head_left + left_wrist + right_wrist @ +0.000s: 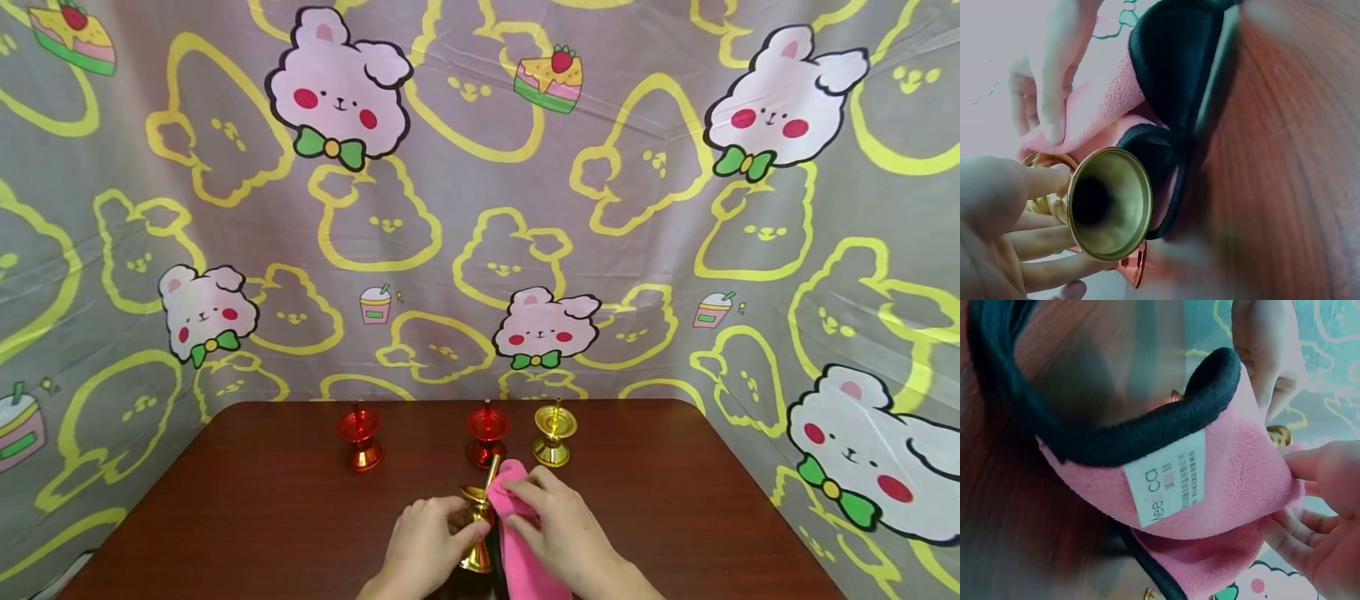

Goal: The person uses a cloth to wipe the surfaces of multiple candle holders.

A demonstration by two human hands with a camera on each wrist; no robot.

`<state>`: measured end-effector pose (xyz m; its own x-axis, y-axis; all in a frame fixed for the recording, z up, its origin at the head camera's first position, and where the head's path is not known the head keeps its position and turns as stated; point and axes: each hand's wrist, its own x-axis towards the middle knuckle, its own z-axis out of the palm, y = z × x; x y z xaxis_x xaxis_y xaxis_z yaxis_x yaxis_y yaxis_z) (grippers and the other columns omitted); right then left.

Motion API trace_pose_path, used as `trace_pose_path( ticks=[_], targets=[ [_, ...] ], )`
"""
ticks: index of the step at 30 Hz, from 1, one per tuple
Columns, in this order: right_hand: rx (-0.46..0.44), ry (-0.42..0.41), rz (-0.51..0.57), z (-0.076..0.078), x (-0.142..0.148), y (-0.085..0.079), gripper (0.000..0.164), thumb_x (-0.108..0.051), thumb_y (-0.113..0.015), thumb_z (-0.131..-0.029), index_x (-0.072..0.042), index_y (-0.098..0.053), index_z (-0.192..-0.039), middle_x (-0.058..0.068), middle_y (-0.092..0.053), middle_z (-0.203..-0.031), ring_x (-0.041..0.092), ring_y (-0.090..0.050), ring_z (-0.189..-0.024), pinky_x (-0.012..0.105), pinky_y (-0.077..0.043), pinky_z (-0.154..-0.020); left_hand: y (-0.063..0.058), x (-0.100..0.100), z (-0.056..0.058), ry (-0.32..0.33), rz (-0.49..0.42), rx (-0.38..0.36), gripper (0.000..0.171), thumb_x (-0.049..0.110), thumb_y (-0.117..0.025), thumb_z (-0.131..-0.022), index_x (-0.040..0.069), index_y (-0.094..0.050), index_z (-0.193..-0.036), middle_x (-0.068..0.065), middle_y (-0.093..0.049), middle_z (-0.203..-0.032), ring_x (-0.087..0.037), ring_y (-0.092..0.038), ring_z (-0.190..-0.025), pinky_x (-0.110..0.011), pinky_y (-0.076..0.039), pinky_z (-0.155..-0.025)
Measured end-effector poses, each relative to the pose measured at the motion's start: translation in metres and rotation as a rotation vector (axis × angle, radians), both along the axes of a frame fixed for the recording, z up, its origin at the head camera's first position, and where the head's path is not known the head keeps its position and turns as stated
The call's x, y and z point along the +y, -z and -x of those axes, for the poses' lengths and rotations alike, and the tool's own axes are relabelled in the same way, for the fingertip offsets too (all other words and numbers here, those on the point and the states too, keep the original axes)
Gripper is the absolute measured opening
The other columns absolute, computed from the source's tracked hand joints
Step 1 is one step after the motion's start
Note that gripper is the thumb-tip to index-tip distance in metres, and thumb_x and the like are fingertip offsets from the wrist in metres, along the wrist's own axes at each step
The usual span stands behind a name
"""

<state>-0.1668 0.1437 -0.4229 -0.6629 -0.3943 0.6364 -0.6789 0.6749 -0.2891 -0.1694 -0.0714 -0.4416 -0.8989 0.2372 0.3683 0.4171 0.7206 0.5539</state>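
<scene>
My left hand [423,537] grips a gold candle holder [476,557] by its middle, tilted, with its stem leaning right. In the left wrist view the hollow round base [1124,228] faces the camera, thumb and fingers closed about the waist behind it. My right hand [562,521] pinches a pink cloth [528,573] with black edging against the holder's upper part. Hanging down from those fingers, the cloth shows a white printed label [1169,478] in the right wrist view. The cloth hides part of the cup there.
Behind the hands, two red candle holders [365,456] [488,425] and another gold candle holder [551,452] stand upright along the far part of the brown table [262,500]. A curtain [465,183] printed with bears and rabbits hangs around the back and sides.
</scene>
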Motion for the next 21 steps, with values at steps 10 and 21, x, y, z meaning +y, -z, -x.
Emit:
trace_pose_path(
  ticks=[10, 21],
  targets=[
    [-0.139, -0.078, 0.338, 0.0031, 0.0065, -0.0031, 0.041, 0.000, -0.086, -0.075, -0.010, -0.074, -0.112, -0.010, -0.052, -0.085, 0.003, -0.045, -0.065, 0.020, -0.043, -0.053, -0.0034, -0.0111, 0.0049, 0.166, -0.521, -0.215, 0.024, 0.022, -0.073, -0.094, 0.003, -0.073, -0.108, -0.001, -0.074, -0.089, -0.008, -0.068, -0.081, -0.025, -0.054, -0.070],
    [-0.605, -0.185, 0.569, 0.0026, 0.0072, 0.0017, 0.040, -0.009, -0.077, -0.088, 0.002, -0.066, -0.125, 0.011, -0.066, -0.101, 0.010, -0.061, -0.082, 0.025, -0.053, -0.069, -0.0028, -0.0081, 0.0002, 0.343, -0.726, -0.315, 0.033, 0.012, -0.059, -0.102, -0.013, -0.062, -0.124, -0.020, -0.071, -0.109, -0.011, -0.068, -0.095, -0.026, -0.055, -0.080]
  ],
)
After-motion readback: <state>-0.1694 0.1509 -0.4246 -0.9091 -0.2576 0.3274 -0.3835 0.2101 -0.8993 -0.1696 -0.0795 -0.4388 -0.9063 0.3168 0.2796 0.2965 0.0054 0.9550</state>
